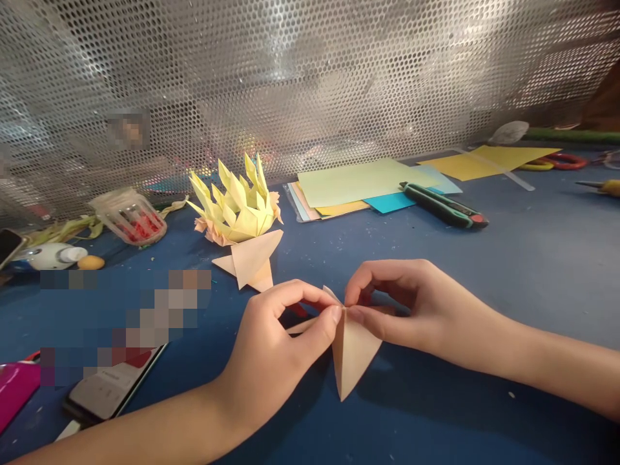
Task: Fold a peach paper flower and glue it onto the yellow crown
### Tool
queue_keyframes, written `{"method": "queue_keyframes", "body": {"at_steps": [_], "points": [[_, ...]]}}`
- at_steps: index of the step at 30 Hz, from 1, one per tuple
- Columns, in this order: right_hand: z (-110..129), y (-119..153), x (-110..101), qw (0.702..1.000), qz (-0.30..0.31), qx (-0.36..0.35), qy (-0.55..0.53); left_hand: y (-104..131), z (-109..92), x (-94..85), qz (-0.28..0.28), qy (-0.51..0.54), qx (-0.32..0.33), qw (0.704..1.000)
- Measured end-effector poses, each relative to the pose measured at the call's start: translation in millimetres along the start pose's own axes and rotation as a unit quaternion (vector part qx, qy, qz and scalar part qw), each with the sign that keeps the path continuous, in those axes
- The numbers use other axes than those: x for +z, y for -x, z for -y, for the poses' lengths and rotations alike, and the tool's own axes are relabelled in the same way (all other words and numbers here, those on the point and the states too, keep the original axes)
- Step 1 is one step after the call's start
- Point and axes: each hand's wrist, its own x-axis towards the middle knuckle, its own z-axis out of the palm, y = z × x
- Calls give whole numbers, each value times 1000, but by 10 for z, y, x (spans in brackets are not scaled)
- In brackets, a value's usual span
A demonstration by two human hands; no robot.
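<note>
A pale peach folded paper piece (pixel 356 355) is pinched between both hands, its pointed end toward me and a crease down its middle. My left hand (pixel 285 342) grips it at the top with thumb and forefinger. On the other side my right hand (pixel 407 303) holds the same top edge, thumb below and fingers above. Just beyond the left hand lie peach folded paper pieces (pixel 259 258). Behind them stands a yellow paper lotus (pixel 237 206) with peach petals at its base.
Coloured paper sheets (pixel 353 184) and a dark green utility knife (pixel 443 206) lie behind my hands. At left are a clear jar (pixel 130 216), a white bottle (pixel 48 256) and a phone (pixel 113 384). A perforated metal screen (pixel 310 84) bounds the back. Red-handled scissors (pixel 566 160) lie far right.
</note>
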Motion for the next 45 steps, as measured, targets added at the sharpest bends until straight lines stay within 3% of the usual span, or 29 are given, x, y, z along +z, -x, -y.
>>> {"method": "queue_keyframes", "body": {"at_steps": [14, 17, 22, 33, 45], "points": [[8, 79, 76, 998, -7, -41, 38, 15, 18, -23, 69, 29, 43, 996], [-2, 74, 66, 994, -34, -73, 68, 29, 8, -17, 78, 42, 14, 996], [0, 57, 46, 996, -29, -52, 69, 39, 0, 35, 94, 53, -46, 993], [-9, 17, 20, 994, -47, -55, 81, 36, 22, 7, 85, 61, -43, 994], [43, 51, 48, 991, -53, -64, 104, 30, 12, -4, 128, 58, -86, 986]]}}
